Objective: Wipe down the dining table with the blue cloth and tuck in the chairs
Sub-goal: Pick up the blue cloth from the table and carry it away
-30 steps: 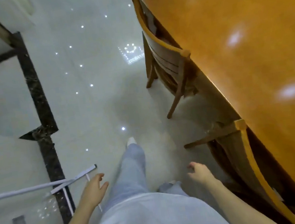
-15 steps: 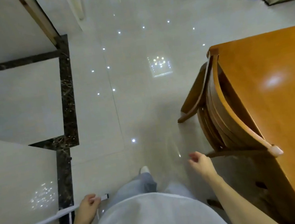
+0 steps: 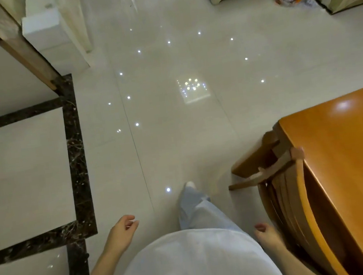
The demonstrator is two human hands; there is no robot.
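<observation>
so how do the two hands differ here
The left hand hangs over the bare floor, away from any furniture, while the right hand hangs close beside the chair. The left hand is further forward of the body than the right hand. Both are loosely curled and hold nothing.

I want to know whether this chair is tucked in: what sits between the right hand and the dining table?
The head view shows a wooden chair there, its curved back close against the edge of the dining table, with the right hand on its outer side.
</observation>
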